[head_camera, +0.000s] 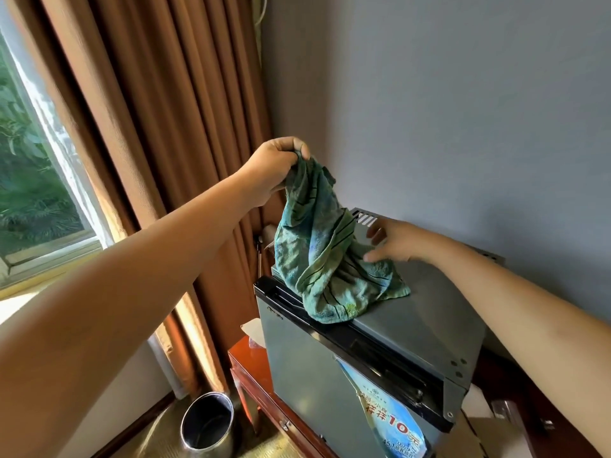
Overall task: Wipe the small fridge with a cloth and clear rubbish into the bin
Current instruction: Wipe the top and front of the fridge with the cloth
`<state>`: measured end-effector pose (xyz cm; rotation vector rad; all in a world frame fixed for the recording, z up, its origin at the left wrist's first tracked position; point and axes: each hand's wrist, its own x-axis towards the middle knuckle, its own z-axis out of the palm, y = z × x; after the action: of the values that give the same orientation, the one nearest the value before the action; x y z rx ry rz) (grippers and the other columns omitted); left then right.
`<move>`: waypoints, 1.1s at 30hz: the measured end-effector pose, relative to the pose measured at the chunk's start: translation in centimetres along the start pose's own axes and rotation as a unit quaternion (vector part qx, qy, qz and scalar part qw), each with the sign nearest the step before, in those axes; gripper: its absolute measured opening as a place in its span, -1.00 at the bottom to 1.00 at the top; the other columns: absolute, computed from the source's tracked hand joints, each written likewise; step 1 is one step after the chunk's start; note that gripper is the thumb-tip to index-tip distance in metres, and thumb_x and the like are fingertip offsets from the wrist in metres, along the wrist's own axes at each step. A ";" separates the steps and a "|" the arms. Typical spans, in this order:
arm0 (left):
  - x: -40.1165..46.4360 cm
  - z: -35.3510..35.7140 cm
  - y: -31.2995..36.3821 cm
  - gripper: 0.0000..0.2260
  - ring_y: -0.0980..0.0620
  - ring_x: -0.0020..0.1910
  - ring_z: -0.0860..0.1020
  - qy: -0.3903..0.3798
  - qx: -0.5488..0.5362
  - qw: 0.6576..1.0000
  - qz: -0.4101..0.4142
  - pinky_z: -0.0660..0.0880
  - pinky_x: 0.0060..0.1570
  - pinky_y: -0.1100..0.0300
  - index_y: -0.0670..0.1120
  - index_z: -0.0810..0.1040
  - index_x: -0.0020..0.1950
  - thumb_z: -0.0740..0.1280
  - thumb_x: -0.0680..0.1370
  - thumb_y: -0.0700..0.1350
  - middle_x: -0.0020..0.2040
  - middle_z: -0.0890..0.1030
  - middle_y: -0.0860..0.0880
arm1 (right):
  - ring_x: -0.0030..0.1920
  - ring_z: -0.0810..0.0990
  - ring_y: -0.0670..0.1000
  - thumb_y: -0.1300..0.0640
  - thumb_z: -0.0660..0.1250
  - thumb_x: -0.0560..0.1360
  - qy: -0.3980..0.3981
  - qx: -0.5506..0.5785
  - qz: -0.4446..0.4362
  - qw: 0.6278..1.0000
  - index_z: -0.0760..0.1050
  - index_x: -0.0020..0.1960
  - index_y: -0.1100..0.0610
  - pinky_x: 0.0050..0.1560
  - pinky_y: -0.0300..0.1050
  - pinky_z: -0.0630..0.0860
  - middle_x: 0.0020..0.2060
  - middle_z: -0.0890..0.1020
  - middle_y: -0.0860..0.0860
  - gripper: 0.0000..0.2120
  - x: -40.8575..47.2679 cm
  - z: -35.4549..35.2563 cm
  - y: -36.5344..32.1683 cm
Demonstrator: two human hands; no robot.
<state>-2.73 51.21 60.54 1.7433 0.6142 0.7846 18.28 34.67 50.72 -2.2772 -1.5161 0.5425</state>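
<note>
Beside brown curtains [158, 127], our left hand [274, 166] pinches the green cloth [327, 256] above the fridge [429, 312]; our right hand [396, 242], fingers relaxed, touches it. Next we likely spread and wipe.

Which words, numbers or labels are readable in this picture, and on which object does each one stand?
"10": large red number on the blue sticker on the door of the small fridge.
"祥祥": large yellow characters just left of the "10", same sticker.
A small character after the "10" looks like "元", not certain.
Small white characters above them: too blurred to read.
Digits along the sticker's lower edge, perhaps a phone number: too small to read surely.
The cloth and metal bin show no text.
</note>
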 end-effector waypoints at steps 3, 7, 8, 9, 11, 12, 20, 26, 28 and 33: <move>-0.2 -1.1 0.9 -0.52 0.04 -0.35 0.49 -0.009 -0.021 1.000 0.018 0.42 -0.31 0.16 0.01 0.56 -0.30 -0.01 0.45 -0.44 -0.17 0.59 -0.10 | -0.05 0.58 -0.02 0.02 0.50 0.47 -0.004 -0.086 -0.001 0.996 0.50 0.28 0.02 -0.25 -0.19 0.46 0.12 0.61 0.00 -0.58 0.5 0.7 0.1; -0.8 -3.4 1.4 -0.54 0.03 -0.31 0.57 0.024 -0.029 0.998 0.050 0.48 -0.29 0.18 -0.02 0.54 -0.30 -0.01 0.44 -0.47 -0.11 0.65 -0.11 | 0.00 0.56 0.07 0.23 0.36 0.51 0.122 -0.021 -0.010 0.992 0.62 0.19 0.12 -0.04 -0.12 0.45 0.08 0.64 0.09 -0.74 0.2 -4.3 -0.5; -1.1 -4.1 1.6 -0.53 0.02 -0.28 0.60 0.027 -0.068 0.994 0.077 0.51 -0.33 0.21 -0.03 0.54 -0.32 0.00 0.45 -0.49 -0.06 0.65 -0.12 | -0.03 0.55 0.06 0.24 0.35 0.50 0.180 0.022 -0.026 0.983 0.65 0.11 0.09 -0.04 -0.12 0.42 0.02 0.65 0.07 -0.78 -0.4 -6.3 -0.9; -1.3 -4.9 1.8 -0.51 0.02 -0.26 0.61 0.021 -0.118 0.988 0.102 0.50 -0.37 0.23 -0.03 0.53 -0.35 0.01 0.46 -0.51 -0.02 0.64 -0.13 | -0.08 0.55 0.05 0.23 0.35 0.49 0.236 0.060 -0.052 0.969 0.65 0.01 0.04 -0.07 -0.12 0.41 -0.06 0.65 0.04 -0.83 -0.9 -8.1 -1.3; -2.0 -6.5 1.2 -0.51 0.06 -0.29 0.59 0.006 -0.175 0.978 0.117 0.48 -0.38 0.26 -0.03 0.54 -0.37 0.04 0.48 -0.51 0.01 0.64 -0.11 | -0.22 0.50 0.03 0.18 0.33 0.50 0.271 0.091 -0.098 0.953 0.62 -0.08 0.03 -0.17 -0.09 0.38 -0.22 0.60 0.00 -0.89 -1.8 -10.3 -2.1; -2.1 -7.0 0.1 -0.52 0.08 -0.32 0.58 0.017 -0.156 0.982 0.102 0.49 -0.37 0.26 -0.03 0.54 -0.36 0.05 0.48 -0.51 0.01 0.66 -0.11 | -0.25 0.47 0.02 0.16 0.33 0.51 0.252 0.067 -0.107 0.959 0.61 -0.08 0.03 -0.22 -0.10 0.35 -0.26 0.56 -0.02 -0.91 -2.1 -10.5 -2.5; -1.8 -5.6 -5.0 -0.50 0.12 -0.44 0.46 0.056 -0.034 0.998 0.009 0.47 -0.37 0.26 0.00 0.54 -0.36 0.02 0.48 -0.49 -0.40 0.54 0.04 | 0.04 0.58 0.13 0.09 0.31 0.56 0.323 0.010 -0.031 0.946 0.63 0.10 0.06 0.06 0.04 0.55 0.07 0.65 0.05 -0.82 -1.4 -8.8 -2.6; -1.5 -6.2 -2.6 -0.51 0.16 -0.49 0.44 0.062 -0.039 0.997 0.029 0.47 -0.46 0.27 0.00 0.54 -0.33 0.02 0.53 -0.46 -0.39 0.51 0.04 | -0.05 0.56 0.14 0.12 0.28 0.55 0.330 0.064 -0.066 0.940 0.63 0.04 0.15 -0.04 -0.05 0.45 -0.06 0.64 0.06 -0.81 -2.9 -10.9 -4.1; -1.6 -6.7 -2.0 -0.53 0.18 -0.48 0.46 0.034 -0.009 0.999 0.025 0.54 -0.40 0.27 0.01 0.54 -0.28 0.01 0.54 -0.44 -0.38 0.52 0.06 | -0.12 0.52 0.09 0.13 0.27 0.55 0.307 0.098 -0.069 0.944 0.62 -0.01 0.16 -0.12 -0.09 0.40 -0.11 0.61 0.05 -0.84 -3.5 -11.6 -4.5; -2.2 -8.2 0.6 -0.56 0.07 -0.37 0.52 -0.027 -0.039 0.998 0.046 0.59 -0.33 0.17 0.03 0.55 -0.22 0.04 0.57 -0.39 -0.25 0.53 -0.04 | -0.15 0.51 0.02 0.12 0.34 0.51 0.251 0.161 -0.074 0.952 0.61 -0.13 0.07 -0.09 -0.09 0.45 -0.18 0.59 0.01 -0.91 -5.1 -14.6 -5.6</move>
<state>-10.39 54.54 62.33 1.7249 0.4633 0.8110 19.29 30.84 66.68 -1.8469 -1.2232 0.1324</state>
